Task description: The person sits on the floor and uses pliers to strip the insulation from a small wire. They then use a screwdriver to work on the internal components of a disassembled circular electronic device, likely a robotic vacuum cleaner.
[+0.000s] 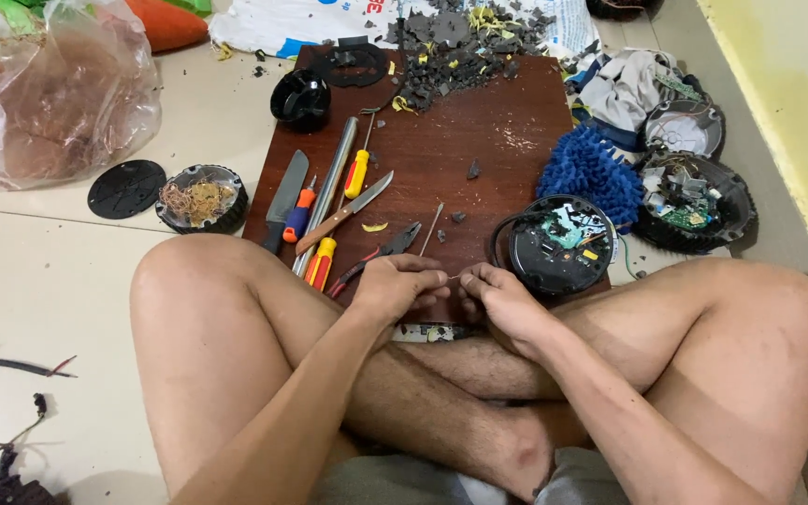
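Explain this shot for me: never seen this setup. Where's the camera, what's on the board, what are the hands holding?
There is no machine here: one camera worn on the person's head looks down at their crossed legs and two bare hands. The left hand and right hand meet over the near edge of a dark wooden board on the tiled floor, pinching something thin between them, perhaps a wire; it is too small to tell. On the board lie a knife, a metal rod, screwdrivers, red-handled pliers and a heap of dark broken bits. An opened round black casing with electronics sits by the right hand; a blue mop pad lies beyond it.
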